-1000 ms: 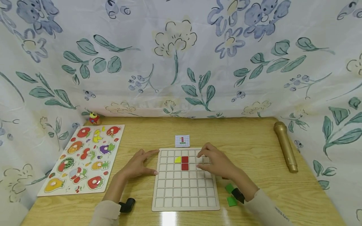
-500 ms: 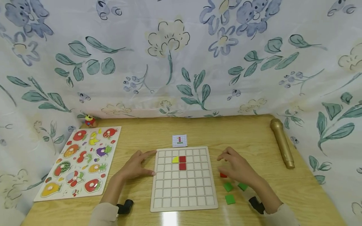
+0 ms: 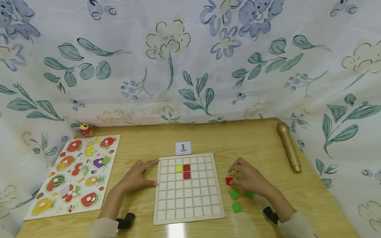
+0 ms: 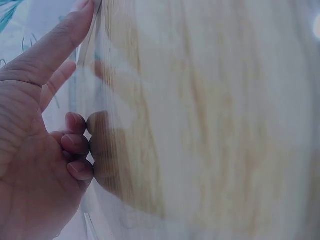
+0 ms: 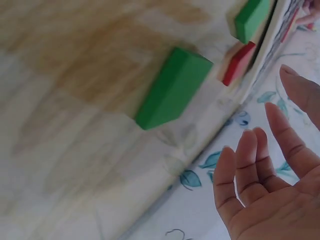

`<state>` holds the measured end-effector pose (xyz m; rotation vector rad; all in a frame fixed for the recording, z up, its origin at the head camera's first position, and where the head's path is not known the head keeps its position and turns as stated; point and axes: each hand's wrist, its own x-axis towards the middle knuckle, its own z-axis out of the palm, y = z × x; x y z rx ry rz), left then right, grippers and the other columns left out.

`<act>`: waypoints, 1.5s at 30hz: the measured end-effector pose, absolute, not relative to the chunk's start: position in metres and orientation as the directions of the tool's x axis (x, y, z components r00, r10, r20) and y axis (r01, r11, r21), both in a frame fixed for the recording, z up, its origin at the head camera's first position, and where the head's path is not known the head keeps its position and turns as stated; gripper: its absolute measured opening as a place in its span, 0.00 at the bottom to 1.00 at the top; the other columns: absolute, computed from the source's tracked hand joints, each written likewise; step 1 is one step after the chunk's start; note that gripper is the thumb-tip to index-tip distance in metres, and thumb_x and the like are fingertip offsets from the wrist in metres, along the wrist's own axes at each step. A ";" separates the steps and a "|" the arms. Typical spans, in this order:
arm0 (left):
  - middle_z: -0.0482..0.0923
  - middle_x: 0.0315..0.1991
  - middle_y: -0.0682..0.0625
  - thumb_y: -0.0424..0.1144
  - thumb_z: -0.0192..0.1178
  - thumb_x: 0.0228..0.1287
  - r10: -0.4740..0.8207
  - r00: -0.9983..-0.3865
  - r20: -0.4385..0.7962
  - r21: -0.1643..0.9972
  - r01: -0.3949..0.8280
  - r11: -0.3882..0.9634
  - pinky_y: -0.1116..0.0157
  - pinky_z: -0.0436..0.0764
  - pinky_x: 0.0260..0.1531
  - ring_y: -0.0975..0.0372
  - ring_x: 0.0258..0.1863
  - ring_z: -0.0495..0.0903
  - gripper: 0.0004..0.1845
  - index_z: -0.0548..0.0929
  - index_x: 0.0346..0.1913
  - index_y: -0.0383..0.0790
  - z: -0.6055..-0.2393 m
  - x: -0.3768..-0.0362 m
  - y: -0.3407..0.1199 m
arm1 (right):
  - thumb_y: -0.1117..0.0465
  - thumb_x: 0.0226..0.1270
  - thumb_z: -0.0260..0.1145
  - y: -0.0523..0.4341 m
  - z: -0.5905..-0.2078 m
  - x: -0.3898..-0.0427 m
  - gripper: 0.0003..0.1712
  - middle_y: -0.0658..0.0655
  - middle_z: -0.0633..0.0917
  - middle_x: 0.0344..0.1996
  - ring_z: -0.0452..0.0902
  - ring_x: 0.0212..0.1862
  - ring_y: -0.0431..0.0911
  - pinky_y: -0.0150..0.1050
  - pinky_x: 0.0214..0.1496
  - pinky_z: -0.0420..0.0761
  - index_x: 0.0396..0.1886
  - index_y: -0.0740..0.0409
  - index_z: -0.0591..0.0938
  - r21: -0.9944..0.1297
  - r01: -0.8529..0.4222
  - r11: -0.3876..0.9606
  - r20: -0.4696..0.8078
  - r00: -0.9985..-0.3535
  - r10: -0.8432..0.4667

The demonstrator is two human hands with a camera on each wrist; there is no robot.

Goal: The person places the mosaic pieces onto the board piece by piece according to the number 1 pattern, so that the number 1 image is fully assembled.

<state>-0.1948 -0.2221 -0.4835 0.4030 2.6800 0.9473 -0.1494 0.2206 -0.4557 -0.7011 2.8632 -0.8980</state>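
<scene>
Your right hand [image 3: 249, 178] has left the grid board [image 3: 188, 211], its grip now loosely apart beside the red tile [image 3: 229, 180]; your left hand [image 3: 137, 175], fingers apart, steadies the board edge.

The table [image 3: 262, 145] is light wood-grain. The pale board [image 3: 189, 188] has a grid of white squares, with one yellow tile [image 3: 179, 168] and two red tiles [image 3: 186, 171]. Right of it lie a red tile [image 3: 229, 180] and three green tiles [image 3: 236, 207]. The far curtain [image 3: 190, 59] is white with blue flowers and green leaves.
</scene>
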 end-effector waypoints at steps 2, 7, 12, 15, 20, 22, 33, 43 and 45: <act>0.62 0.37 0.46 0.56 0.78 0.45 0.343 -0.926 -0.157 0.643 0.168 0.747 0.60 0.63 0.34 0.57 0.35 0.61 0.49 0.69 0.73 0.56 -0.484 -0.194 -0.224 | 0.62 0.56 0.76 0.220 -0.457 -0.150 0.16 0.53 0.75 0.42 0.72 0.43 0.46 0.39 0.44 0.76 0.44 0.58 0.84 -0.551 -0.412 0.725 0.073 -0.890 -0.450; 0.62 0.36 0.46 0.56 0.78 0.44 0.350 -0.925 -0.150 0.658 0.171 0.733 0.60 0.62 0.34 0.57 0.35 0.61 0.49 0.69 0.73 0.55 -0.485 -0.194 -0.226 | 0.62 0.55 0.77 0.218 -0.460 -0.151 0.17 0.52 0.75 0.42 0.71 0.41 0.46 0.37 0.43 0.75 0.45 0.58 0.84 -0.553 -0.407 0.727 0.059 -0.890 -0.452; 0.61 0.36 0.46 0.54 0.79 0.44 0.352 -0.925 -0.145 0.673 0.169 0.720 0.60 0.62 0.34 0.57 0.35 0.61 0.49 0.70 0.72 0.55 -0.485 -0.194 -0.226 | 0.63 0.53 0.78 0.217 -0.463 -0.151 0.19 0.52 0.73 0.41 0.69 0.44 0.45 0.39 0.45 0.75 0.45 0.59 0.84 -0.528 -0.424 0.736 0.067 -0.884 -0.462; 0.61 0.37 0.46 0.54 0.79 0.44 0.348 -0.925 -0.151 0.670 0.163 0.724 0.60 0.62 0.34 0.57 0.35 0.61 0.48 0.70 0.72 0.55 -0.484 -0.194 -0.227 | 0.62 0.51 0.80 0.215 -0.464 -0.151 0.20 0.52 0.72 0.40 0.66 0.46 0.43 0.40 0.47 0.74 0.44 0.59 0.85 -0.504 -0.441 0.743 0.085 -0.881 -0.465; 0.61 0.37 0.46 0.54 0.79 0.44 0.343 -0.927 -0.153 0.664 0.160 0.730 0.60 0.62 0.34 0.57 0.35 0.61 0.48 0.70 0.72 0.56 -0.484 -0.194 -0.227 | 0.62 0.49 0.81 0.213 -0.465 -0.153 0.20 0.52 0.72 0.40 0.64 0.46 0.43 0.41 0.47 0.73 0.43 0.58 0.85 -0.488 -0.447 0.750 0.095 -0.881 -0.463; 0.62 0.37 0.46 0.54 0.79 0.44 0.340 -0.928 -0.153 0.662 0.159 0.732 0.60 0.62 0.34 0.57 0.35 0.61 0.49 0.70 0.72 0.56 -0.484 -0.194 -0.227 | 0.62 0.49 0.81 0.213 -0.466 -0.153 0.19 0.51 0.72 0.40 0.64 0.46 0.43 0.41 0.48 0.74 0.42 0.58 0.85 -0.480 -0.448 0.754 0.092 -0.881 -0.465; 0.61 0.36 0.46 0.56 0.78 0.44 0.342 -0.928 -0.148 0.657 0.167 0.736 0.60 0.62 0.34 0.57 0.34 0.61 0.48 0.70 0.72 0.56 -0.486 -0.194 -0.228 | 0.60 0.52 0.79 0.210 -0.469 -0.157 0.12 0.47 0.70 0.38 0.63 0.44 0.41 0.38 0.44 0.72 0.34 0.56 0.85 -0.422 -0.487 0.764 0.075 -0.859 -0.506; 0.61 0.36 0.46 0.56 0.78 0.45 0.350 -0.924 -0.153 0.660 0.168 0.732 0.60 0.62 0.33 0.57 0.34 0.61 0.48 0.70 0.72 0.56 -0.486 -0.196 -0.226 | 0.59 0.49 0.80 0.211 -0.470 -0.154 0.12 0.47 0.71 0.36 0.65 0.42 0.40 0.38 0.43 0.73 0.31 0.55 0.85 -0.348 -0.547 0.761 0.158 -0.835 -0.527; 0.62 0.37 0.46 0.55 0.78 0.45 0.355 -0.923 -0.152 0.664 0.171 0.728 0.60 0.61 0.33 0.57 0.34 0.61 0.48 0.70 0.72 0.55 -0.486 -0.196 -0.226 | 0.59 0.49 0.80 0.210 -0.469 -0.154 0.12 0.47 0.72 0.37 0.65 0.42 0.40 0.38 0.43 0.73 0.31 0.55 0.85 -0.353 -0.541 0.763 0.156 -0.838 -0.522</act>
